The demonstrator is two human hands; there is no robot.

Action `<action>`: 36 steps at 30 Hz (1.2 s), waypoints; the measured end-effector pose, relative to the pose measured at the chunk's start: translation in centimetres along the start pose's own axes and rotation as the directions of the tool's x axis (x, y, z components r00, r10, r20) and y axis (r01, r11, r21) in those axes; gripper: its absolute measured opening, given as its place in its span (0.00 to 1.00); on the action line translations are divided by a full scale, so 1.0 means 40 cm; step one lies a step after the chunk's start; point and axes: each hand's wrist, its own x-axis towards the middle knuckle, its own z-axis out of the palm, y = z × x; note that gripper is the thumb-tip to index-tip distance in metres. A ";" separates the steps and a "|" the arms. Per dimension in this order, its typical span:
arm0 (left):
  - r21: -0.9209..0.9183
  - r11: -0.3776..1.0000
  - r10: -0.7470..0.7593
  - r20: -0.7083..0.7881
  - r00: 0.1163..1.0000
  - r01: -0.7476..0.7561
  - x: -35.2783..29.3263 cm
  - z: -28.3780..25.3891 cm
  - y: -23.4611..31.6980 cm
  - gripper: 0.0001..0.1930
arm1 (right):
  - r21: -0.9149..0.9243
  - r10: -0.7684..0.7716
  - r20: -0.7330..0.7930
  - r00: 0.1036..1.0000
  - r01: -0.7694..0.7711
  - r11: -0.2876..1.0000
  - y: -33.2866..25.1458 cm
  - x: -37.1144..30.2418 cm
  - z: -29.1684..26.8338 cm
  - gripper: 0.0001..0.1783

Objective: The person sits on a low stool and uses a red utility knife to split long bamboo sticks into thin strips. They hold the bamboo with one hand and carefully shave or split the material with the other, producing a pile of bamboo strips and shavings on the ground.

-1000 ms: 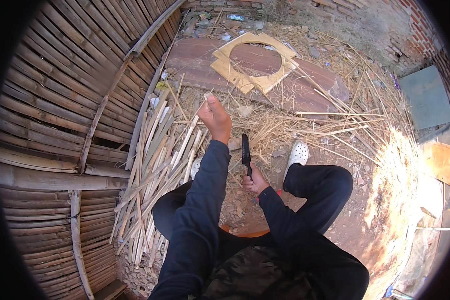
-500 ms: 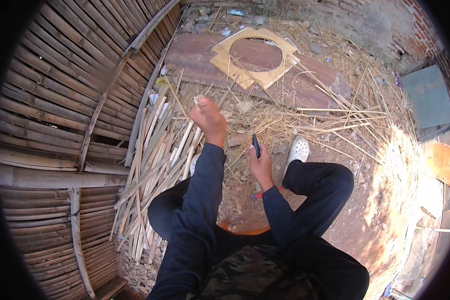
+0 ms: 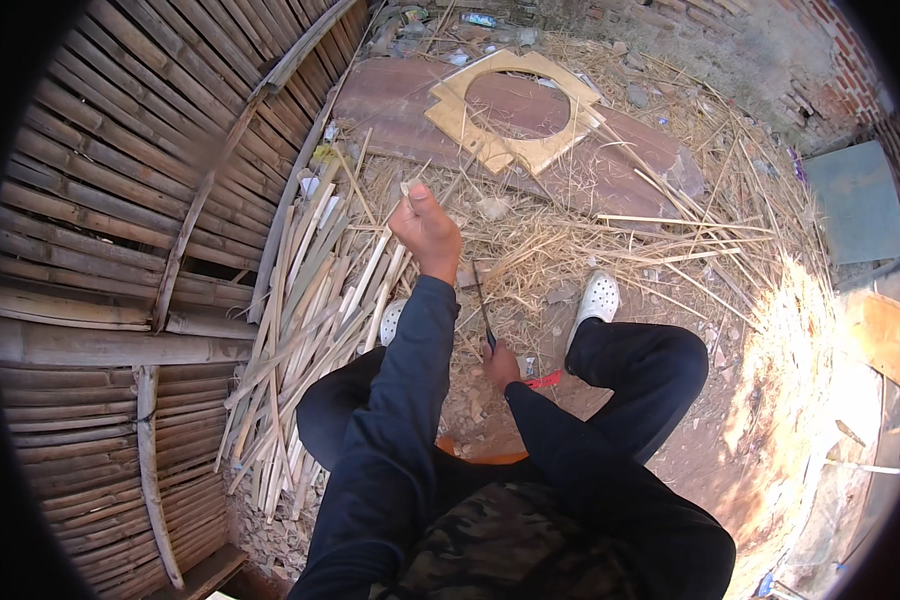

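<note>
My left hand (image 3: pixel 426 232) is raised above the ground and closed, thumb on top. A small pale end of what looks like a bamboo strip (image 3: pixel 406 187) shows beside the thumb; the rest of it is hidden by the hand. Lower and closer to my body, my right hand (image 3: pixel 501 368) is wrapped round the dark handle of a knife (image 3: pixel 485 312). Its long thin blade points away from me, just right of my left wrist. A red object (image 3: pixel 544 380) lies on the ground by the right hand.
Split bamboo strips (image 3: pixel 305 300) lie heaped to the left, alongside a bamboo slat wall (image 3: pixel 100 190). Ahead, a yellowish board with a round hole (image 3: pixel 450 125) rests on a brown sheet (image 3: pixel 390 95). Straw and shavings (image 3: pixel 540 235) cover the ground near my white clogs (image 3: pixel 599 295).
My right hand has drawn back toward my body and slightly left, and the knife blade now shows. My left hand has shifted a little to the right and nearer, still closed.
</note>
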 end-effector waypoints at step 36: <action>-0.269 0.947 -0.090 0.300 0.950 0.175 0.119 -0.096 -0.036 0.31 | 0.495 -0.216 -0.276 0.937 0.331 0.804 -0.132 -0.037 -0.025 0.16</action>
